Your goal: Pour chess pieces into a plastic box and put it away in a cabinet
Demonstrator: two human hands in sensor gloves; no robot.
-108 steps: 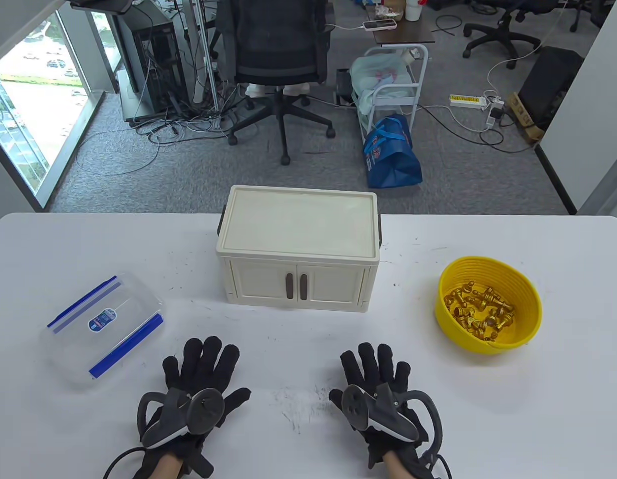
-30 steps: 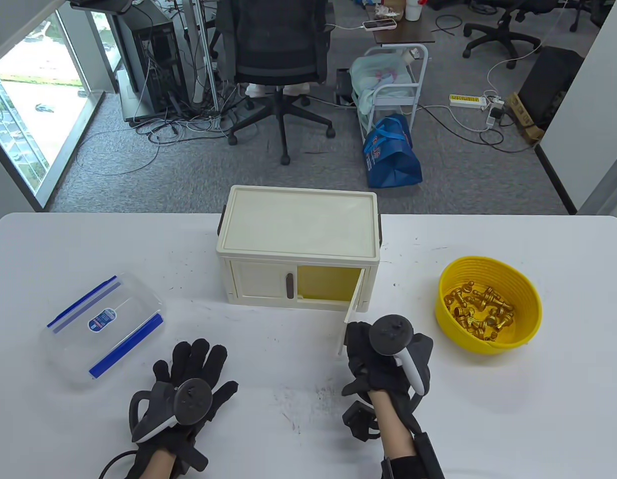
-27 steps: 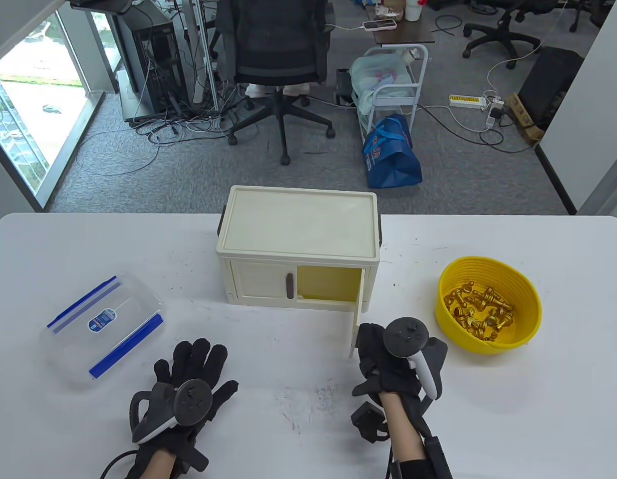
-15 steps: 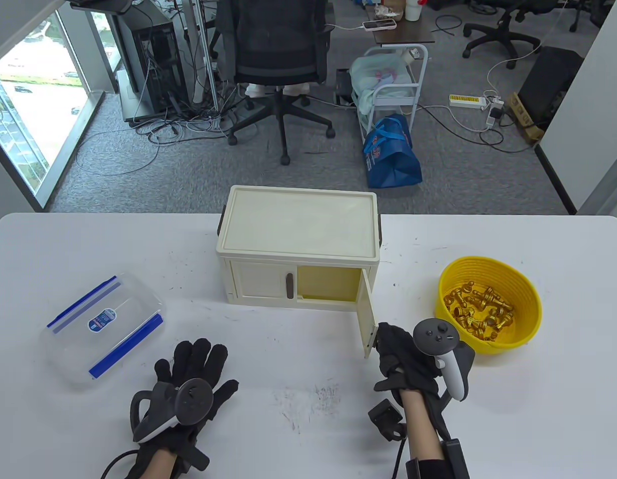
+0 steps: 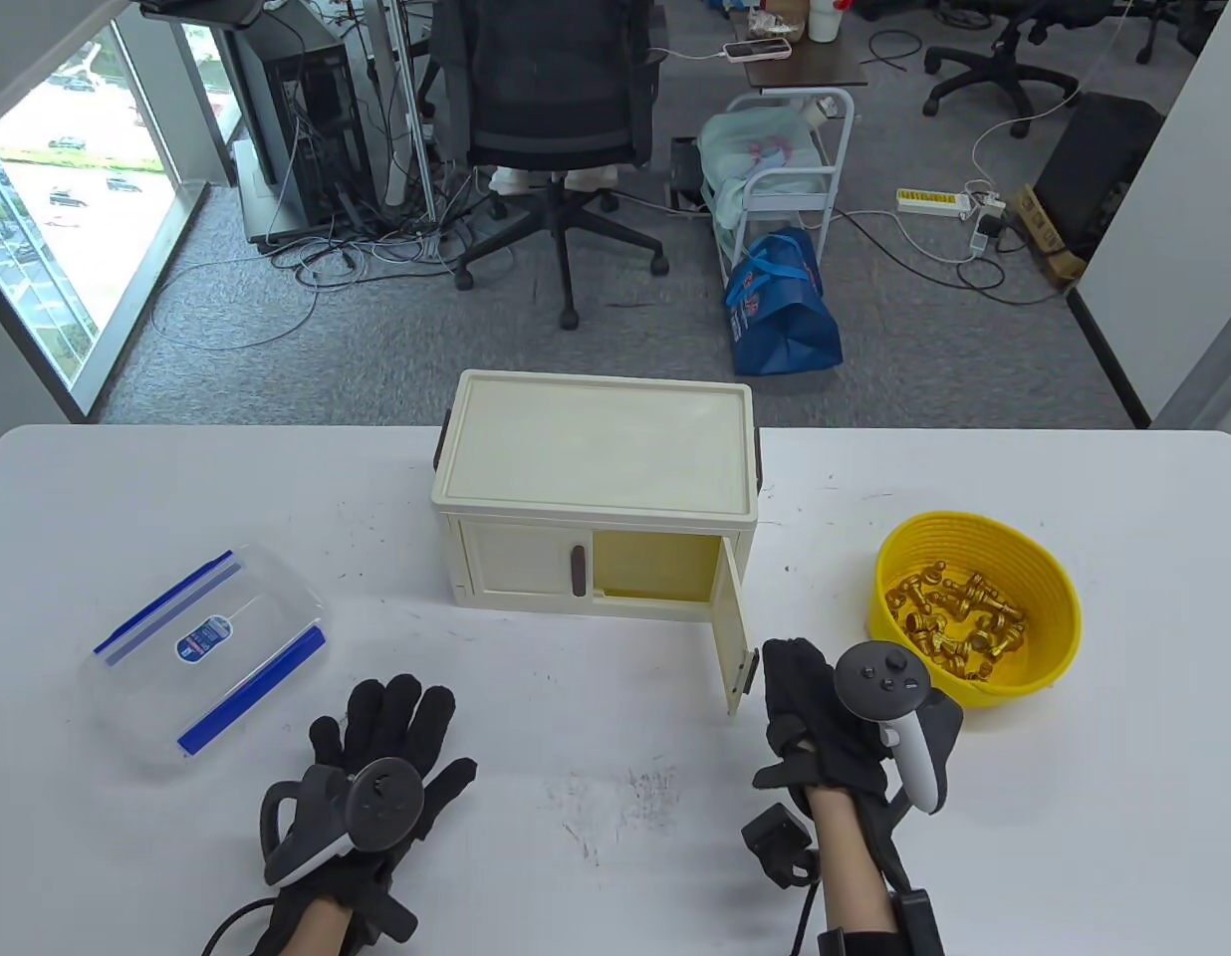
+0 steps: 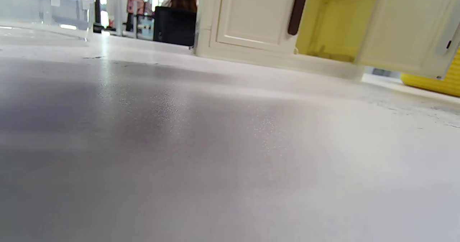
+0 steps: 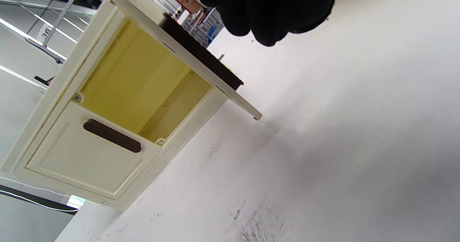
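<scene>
Cabinet (image 5: 596,468), frame centre: right door (image 5: 737,637) swung out.
Right hand (image 5: 815,712) beside door edge, grip unclear; left hand (image 5: 391,742) flat, fingers spread.

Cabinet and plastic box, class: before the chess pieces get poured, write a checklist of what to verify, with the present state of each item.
1. Right door of the cabinet swung open: ok.
2. Left door open: not ok, it is closed.
3. Cabinet's right compartment free of objects: ok in the part that shows.
4. Plastic box opened for pouring: not ok, its lid with blue clips is on.
5. Chess pieces sit in the yellow bowl: ok.
6. Right hand off the door: cannot tell, its fingertips are at the door's edge. Left hand rests flat on the table, free: ok.
</scene>
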